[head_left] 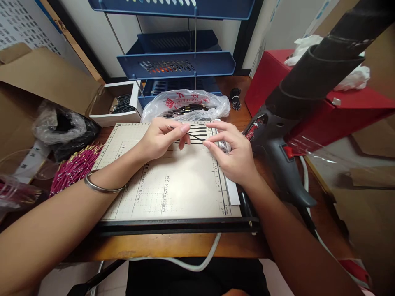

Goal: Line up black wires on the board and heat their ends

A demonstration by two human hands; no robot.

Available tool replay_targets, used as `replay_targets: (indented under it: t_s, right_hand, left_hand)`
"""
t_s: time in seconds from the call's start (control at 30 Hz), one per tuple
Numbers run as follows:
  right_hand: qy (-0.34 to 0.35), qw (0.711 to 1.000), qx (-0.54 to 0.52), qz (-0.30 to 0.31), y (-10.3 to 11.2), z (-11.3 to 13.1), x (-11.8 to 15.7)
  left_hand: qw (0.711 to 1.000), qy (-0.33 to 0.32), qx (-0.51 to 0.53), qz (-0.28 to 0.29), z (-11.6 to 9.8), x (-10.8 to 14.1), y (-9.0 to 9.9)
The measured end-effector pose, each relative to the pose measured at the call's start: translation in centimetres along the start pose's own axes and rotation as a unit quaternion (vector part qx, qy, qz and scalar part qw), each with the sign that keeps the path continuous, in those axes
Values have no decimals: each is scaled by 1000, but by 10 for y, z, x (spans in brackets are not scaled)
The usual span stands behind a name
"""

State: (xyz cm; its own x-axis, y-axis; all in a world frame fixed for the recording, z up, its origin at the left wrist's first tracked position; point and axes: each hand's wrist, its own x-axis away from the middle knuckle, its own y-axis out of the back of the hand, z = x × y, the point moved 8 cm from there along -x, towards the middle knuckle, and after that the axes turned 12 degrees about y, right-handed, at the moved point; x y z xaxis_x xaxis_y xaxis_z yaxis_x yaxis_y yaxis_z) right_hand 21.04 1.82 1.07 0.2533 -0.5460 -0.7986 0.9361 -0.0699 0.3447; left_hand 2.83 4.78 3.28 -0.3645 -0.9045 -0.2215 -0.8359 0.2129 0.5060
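Observation:
Over a cream paper cutter board with printed size grids, both hands hold one thin dark cord. My left hand pinches it between thumb and forefinger. The other end is between the thumb and a fingertip of my right hand, whose forefinger is stretched out. Just behind the fingers, several short black strips lie side by side near the board's far edge. A white strip runs along the board's right side. The cord's exact kind is too small to make out.
A dark heat gun stands close on the right, before a red box. Behind the board are a plastic bag of dark cords and a blue rack. Purple cords and a white box are left.

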Motion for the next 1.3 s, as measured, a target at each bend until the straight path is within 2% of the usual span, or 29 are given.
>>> replay_targets:
  t_s: [0.13,0.37,0.67,0.73,0.87,0.93,1.1,1.2,1.3]
  right_hand:
    - [-14,1000,2,8,-1,-2,0]
    - [-29,1000,8,3,0,-5,1]
    - [-44,999,13,7,-1,-7,2]
    - [-49,999,16,19,-2,-9,3]
    - [-87,992,48,72,-7,-19,8]
    - [-107,988,63,87,-8,-24,11]
    - [-133,988,49,66,-8,-32,17]
    - [-160,987,8,7,-8,-43,22]
    - [-214,973,-66,-53,-12,-61,31]
  left_hand:
    - [1000,3,3,18,3,-1,-3]
    - [999,-5,-44,2,1,-1,-2]
    - [999,0,-41,18,10,-2,-7]
    - [998,-26,-43,-28,9,-2,1]
    - [982,-31,-57,-176,12,0,25]
    - [977,-16,-73,-198,14,0,29]
    - [973,-39,-178,-139,8,-1,17]
    - [968,-61,-234,-70,4,0,3]
    - [962,-83,-259,6,4,2,-10]
